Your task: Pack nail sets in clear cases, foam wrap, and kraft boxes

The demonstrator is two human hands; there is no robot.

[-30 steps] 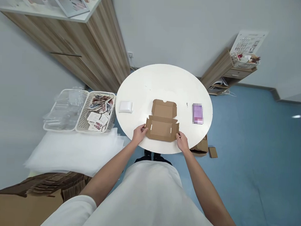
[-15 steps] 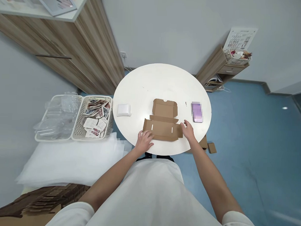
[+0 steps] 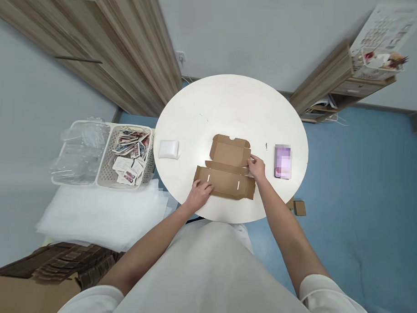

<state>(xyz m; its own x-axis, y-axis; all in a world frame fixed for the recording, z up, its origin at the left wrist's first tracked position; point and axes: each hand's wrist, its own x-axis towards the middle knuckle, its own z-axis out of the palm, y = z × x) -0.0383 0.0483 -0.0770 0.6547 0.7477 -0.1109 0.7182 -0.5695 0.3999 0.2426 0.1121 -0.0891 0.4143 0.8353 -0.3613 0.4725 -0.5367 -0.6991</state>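
An unfolded brown cardboard box (image 3: 224,182) lies on the white oval table (image 3: 231,102), its notched lid panel on the far side. My left hand (image 3: 199,195) rests on the near left corner of the larger panel, fingers apart. At the right edge, by the fold between the two panels, my right hand (image 3: 256,167) pinches the cardboard with thumb and fingertips. A white wrapped packet (image 3: 168,149) lies at the table's left. A purple item (image 3: 282,162), partly pixelated, lies at the right.
Left of the table stand a basket of cards (image 3: 104,171) and a basket of clear plastic packaging (image 3: 82,152). White sheets (image 3: 104,214) lie below them, with stacked cardboard (image 3: 61,265) nearer me. Low shelves (image 3: 354,88) stand back right.
My right hand has moved from the near panel's right flap up to the fold and closed on the edge there. My left hand stays on the near left corner. The view has shifted.
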